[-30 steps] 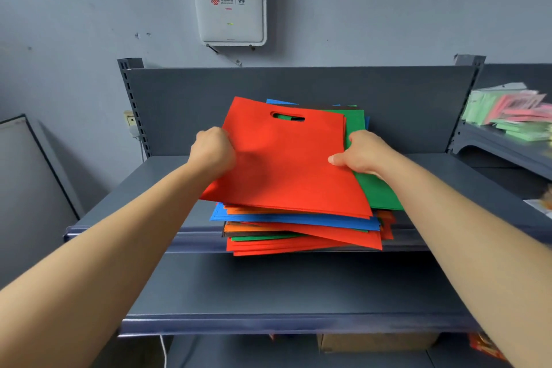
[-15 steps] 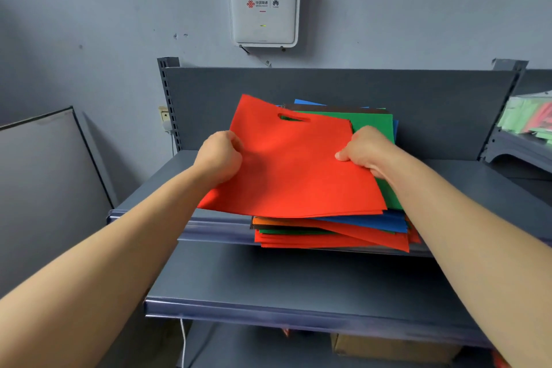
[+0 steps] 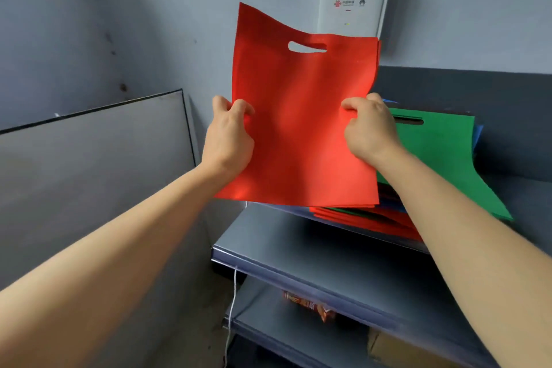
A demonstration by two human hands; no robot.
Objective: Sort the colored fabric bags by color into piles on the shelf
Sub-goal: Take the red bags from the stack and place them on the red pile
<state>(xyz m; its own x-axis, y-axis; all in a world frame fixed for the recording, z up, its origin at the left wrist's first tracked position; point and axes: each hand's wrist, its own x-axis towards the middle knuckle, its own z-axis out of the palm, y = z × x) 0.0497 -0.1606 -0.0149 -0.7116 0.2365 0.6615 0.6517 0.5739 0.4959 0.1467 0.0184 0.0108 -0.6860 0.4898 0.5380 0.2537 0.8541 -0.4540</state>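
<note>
A red fabric bag [image 3: 301, 116] with a cut-out handle hangs upright in the air, left of the stack. My left hand [image 3: 230, 134] grips its left edge and my right hand [image 3: 369, 125] grips its right edge. Behind my right hand lies the stack of mixed bags [image 3: 367, 216] on the upper grey shelf [image 3: 522, 197]. A green bag [image 3: 442, 158] is on top of the stack, with red and blue ones beneath. The bottom of the stack is partly hidden by the red bag and my right arm.
A lower shelf [image 3: 313, 254] juts out below the stack. Under it sit an orange packet [image 3: 310, 305] and a cardboard box [image 3: 397, 349]. A grey panel [image 3: 89, 158] leans on the wall at left. A white router box [image 3: 352, 0] hangs on the wall. A white cord [image 3: 233, 302] dangles.
Both hands have lifted the red bag off the stack and swung it up and to the left, tilting it upright. The green bag is now exposed on top. The view has turned left.
</note>
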